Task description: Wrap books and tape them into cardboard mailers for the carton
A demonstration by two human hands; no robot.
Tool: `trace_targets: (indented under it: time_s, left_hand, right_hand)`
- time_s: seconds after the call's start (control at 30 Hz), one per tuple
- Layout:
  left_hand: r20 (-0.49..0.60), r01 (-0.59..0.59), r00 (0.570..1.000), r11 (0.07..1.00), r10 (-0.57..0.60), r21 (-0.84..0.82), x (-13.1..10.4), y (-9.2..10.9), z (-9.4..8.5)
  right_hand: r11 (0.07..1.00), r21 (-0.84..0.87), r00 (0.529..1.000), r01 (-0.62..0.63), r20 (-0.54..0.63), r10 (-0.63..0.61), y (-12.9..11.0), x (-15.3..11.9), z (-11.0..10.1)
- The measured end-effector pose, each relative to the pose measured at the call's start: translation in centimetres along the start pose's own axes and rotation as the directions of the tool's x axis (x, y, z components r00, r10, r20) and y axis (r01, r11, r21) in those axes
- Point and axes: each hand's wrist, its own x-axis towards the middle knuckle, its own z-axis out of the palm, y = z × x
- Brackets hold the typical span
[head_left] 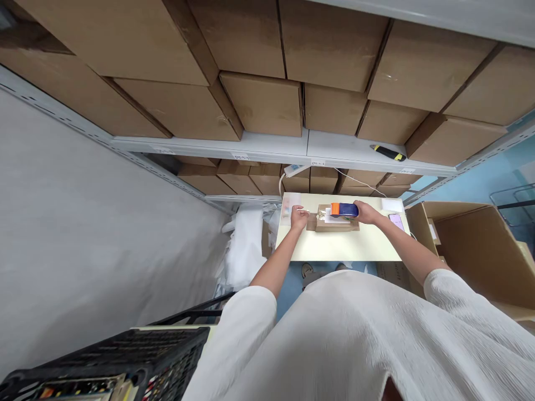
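Observation:
A small cardboard box [336,227] lies on the pale yellow table [334,248], with a brown flap [311,221] sticking out at its left side. Over the top of the box is a blue and orange tape dispenser [345,210], and my right hand [365,212] grips its right end. A white paper [332,218] lies partly under the dispenser. My left hand [298,216] is just left of the flap with its fingers curled together. Whatever those fingers pinch is too small to make out.
Shelves of cardboard boxes [261,103] rise behind the table. A yellow and black utility knife [388,153] rests on the shelf edge. A phone [395,221] lies at the table's right. A large open carton [476,250] stands right, a black crate [175,356] lower left.

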Motion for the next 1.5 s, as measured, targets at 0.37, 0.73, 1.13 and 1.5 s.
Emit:
trace_targets:
  time_s: [0.37, 0.73, 1.13, 1.5]
  left_hand:
    - [0.063, 0.023, 0.998, 1.0, -0.024, 0.011, 0.5, -4.0, 3.8]
    - [0.089, -0.081, 0.993, 0.991, 0.072, 0.102, 0.0, -4.3, 3.3]
    - [0.592, -0.62, 0.727, 0.703, 0.347, 0.349, -2.1, 0.3, 3.6]
    - [0.657, -0.616, 0.725, 0.62, 0.206, 0.485, -1.5, 0.7, 3.4]
  right_hand:
    - [0.997, -0.028, 0.997, -0.069, -0.019, 0.068, 0.0, -0.7, 0.5]
    - [0.997, -0.003, 0.996, -0.078, -0.041, 0.078, -0.2, -1.0, 0.8]
    - [1.0, 0.015, 0.999, -0.017, -0.03, 0.018, -0.4, -1.6, 0.3]
    - [0.988, -0.151, 0.994, -0.04, 0.097, 0.055, -1.0, -1.4, -1.6]
